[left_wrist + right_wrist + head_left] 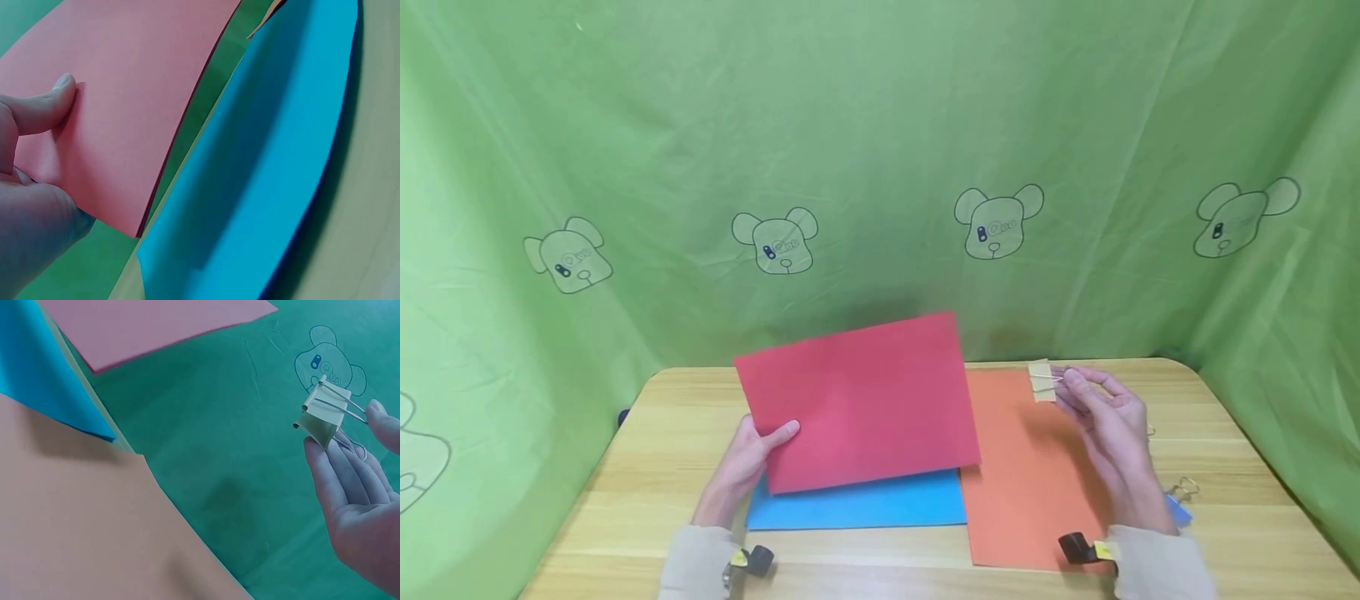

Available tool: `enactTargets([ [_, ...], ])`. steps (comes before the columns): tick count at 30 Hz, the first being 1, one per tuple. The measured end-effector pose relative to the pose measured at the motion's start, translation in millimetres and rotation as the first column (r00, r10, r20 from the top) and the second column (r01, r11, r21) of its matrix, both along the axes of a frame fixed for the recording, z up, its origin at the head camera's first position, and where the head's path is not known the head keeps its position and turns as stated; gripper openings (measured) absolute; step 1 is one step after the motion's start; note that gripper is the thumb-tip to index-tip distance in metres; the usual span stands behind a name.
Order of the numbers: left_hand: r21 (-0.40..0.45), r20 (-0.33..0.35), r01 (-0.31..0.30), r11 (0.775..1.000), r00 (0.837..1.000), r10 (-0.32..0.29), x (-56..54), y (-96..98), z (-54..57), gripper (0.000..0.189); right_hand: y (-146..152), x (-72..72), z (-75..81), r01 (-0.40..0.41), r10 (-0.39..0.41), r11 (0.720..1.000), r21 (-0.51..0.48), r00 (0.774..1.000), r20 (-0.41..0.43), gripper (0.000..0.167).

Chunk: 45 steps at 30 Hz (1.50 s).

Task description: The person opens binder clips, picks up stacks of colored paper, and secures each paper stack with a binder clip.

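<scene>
Red paper and yellow binder clip held apart, one per hand.
Left hand (741, 458), lower left of centre in the head view, grips red paper (865, 400) at frame centre, above blue paper (865, 504). Right hand (1116, 425), right of centre, pinches the yellow binder clip (1042, 383) by its wire handles, over orange paper (1022, 492).

In the head view, the fingers of the left hand (745, 457) are hidden behind the red sheet (865, 400) (only the thumb is seen), by which the upper part of the blue sheet (865, 504) is covered. The blue binder clip (1179, 512) is partly concealed behind the wrist of the right hand (1116, 425). In the left wrist view, the red sheet is cut by the top edge. A dark object (622, 417) beside the table (655, 467) cannot be identified.
</scene>
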State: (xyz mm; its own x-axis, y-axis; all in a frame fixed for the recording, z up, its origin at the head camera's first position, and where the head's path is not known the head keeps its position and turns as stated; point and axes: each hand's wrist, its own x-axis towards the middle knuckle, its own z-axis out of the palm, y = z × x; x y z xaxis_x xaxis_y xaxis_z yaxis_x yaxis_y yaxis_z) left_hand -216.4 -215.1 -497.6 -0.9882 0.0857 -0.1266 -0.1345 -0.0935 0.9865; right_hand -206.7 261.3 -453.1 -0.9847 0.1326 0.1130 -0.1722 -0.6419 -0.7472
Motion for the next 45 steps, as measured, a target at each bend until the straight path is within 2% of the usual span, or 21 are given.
enactTargets([
  [13,-0.001,0.019,0.017,1.000,1.000,-0.017,-0.1,9.6,-4.5,0.038,-15,-1.5,-1.9,-0.047,0.047,0.998,-0.028,0.999,-0.002,0.018],
  [20,0.044,0.027,0.040,0.998,0.999,-0.041,-2.7,13.1,-6.9,0.037,-22,-2.1,-3.8,-0.045,0.045,0.999,0.000,0.999,0.026,0.017],
  [30,0.056,0.027,0.043,0.997,0.999,-0.045,-2.7,17.4,-7.6,0.038,-29,-3.6,-7.1,-0.054,0.054,0.999,-0.003,0.998,0.031,0.016],
  [38,0.030,0.029,0.040,0.999,0.999,-0.041,-0.6,18.6,-8.8,0.040,-34,-4.2,-10.3,-0.066,0.066,0.998,-0.012,0.997,0.033,0.017],
  [45,0.012,0.027,0.034,0.999,0.999,-0.034,-0.5,19.6,-8.7,0.039,-38,-3.6,-9.6,-0.036,0.035,0.999,0.011,0.998,0.059,0.015],
])
